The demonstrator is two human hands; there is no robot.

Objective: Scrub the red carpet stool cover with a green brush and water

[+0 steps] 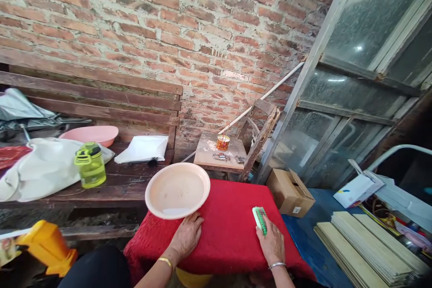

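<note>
A green scrubbing brush (259, 221) with its bristles facing up is held in my right hand (272, 240), just above or on the red cloth (232, 216); I cannot tell if it touches. My left hand (187, 235) lies on the cloth with fingers stretched out. Its fingertips reach the near rim of a pale pink basin (150, 204), and whether they touch it is unclear. Shallow water (178, 191) shows in the basin, which stands at the cloth's far left corner.
To the left, a wooden bench (118, 189) bears a green bottle (92, 166), a white bag (40, 168), a white package (143, 148) and a pink basin (91, 134). Behind stands a chair with a cup (222, 142) and padlocks (221, 157). A cardboard box (286, 193) sits right.
</note>
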